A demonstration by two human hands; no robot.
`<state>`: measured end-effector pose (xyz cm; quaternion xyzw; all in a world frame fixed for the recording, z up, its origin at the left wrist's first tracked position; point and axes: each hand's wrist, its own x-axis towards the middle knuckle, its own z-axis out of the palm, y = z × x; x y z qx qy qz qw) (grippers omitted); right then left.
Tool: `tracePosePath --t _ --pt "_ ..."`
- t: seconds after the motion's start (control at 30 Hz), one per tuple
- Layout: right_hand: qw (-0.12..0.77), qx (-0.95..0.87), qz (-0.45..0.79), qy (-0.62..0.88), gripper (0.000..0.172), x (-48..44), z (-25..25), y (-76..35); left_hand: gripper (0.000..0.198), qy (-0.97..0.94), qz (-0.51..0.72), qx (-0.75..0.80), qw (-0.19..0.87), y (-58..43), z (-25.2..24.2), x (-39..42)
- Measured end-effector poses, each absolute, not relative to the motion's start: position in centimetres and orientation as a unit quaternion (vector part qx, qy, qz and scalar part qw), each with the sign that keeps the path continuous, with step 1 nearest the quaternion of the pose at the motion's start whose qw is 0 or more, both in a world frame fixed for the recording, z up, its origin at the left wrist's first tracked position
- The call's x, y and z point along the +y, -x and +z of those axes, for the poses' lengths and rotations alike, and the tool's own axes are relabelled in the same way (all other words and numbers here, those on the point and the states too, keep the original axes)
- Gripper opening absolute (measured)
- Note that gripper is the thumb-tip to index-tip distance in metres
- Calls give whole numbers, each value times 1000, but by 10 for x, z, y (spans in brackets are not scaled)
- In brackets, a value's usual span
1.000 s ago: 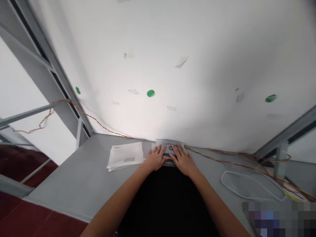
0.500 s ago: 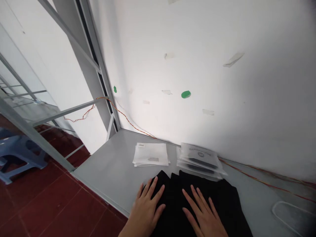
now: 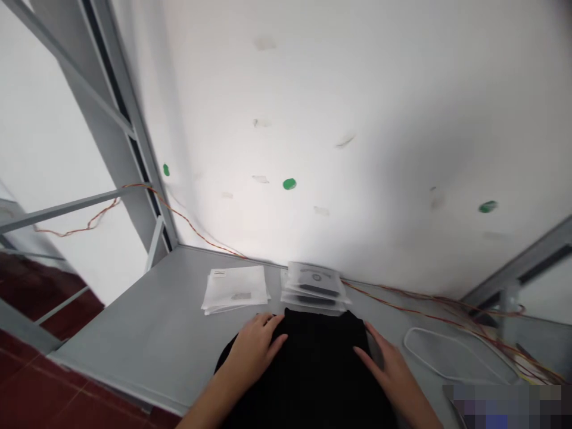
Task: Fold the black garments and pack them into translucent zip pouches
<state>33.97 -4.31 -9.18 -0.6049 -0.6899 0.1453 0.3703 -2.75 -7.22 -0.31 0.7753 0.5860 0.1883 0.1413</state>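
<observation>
A black cloth (image 3: 317,369) lies on the grey table (image 3: 147,322), reaching down past the lower edge of the picture. At its upper left part rests my left hand (image 3: 257,345), its thumb apart from the fingers and the fingertips curled at the cloth's edge. My right hand (image 3: 388,366) is at the cloth's right edge, thumb on the black fabric and fingers along the outer side, holding that edge. Beyond the cloth, white packets (image 3: 236,289) lie to the left and clear packets with dark contents (image 3: 315,286) lie nearer the middle.
A white wall (image 3: 232,89) with green stickers stands behind the table. Twisted orange wires (image 3: 192,226) run along its base. On the right are a white wire loop (image 3: 411,345) and a metal frame (image 3: 536,262). Another frame stands left, above red floor.
The view has swung to the right. My hands have moved from lying spread on top of the cloth to its two sides, and the cloth's upper edge looks straighter.
</observation>
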Motion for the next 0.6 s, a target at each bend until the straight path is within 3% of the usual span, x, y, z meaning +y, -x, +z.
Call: tracePosePath --t 0.23,0.37,0.47,0.6 --pt "422 -656 188 598 66 -33 -62 -320 39 -795 150 570 145 6 -4 -6" --pt "436 -657 206 580 41 -37 -46 -315 46 -810 179 532 171 10 -6 5" --pt "441 -661 215 568 34 -41 -38 -316 50 -816 220 495 199 10 -1 6" --pt "432 -680 247 539 26 -57 -37 -330 33 -811 279 467 216 17 14 -14"
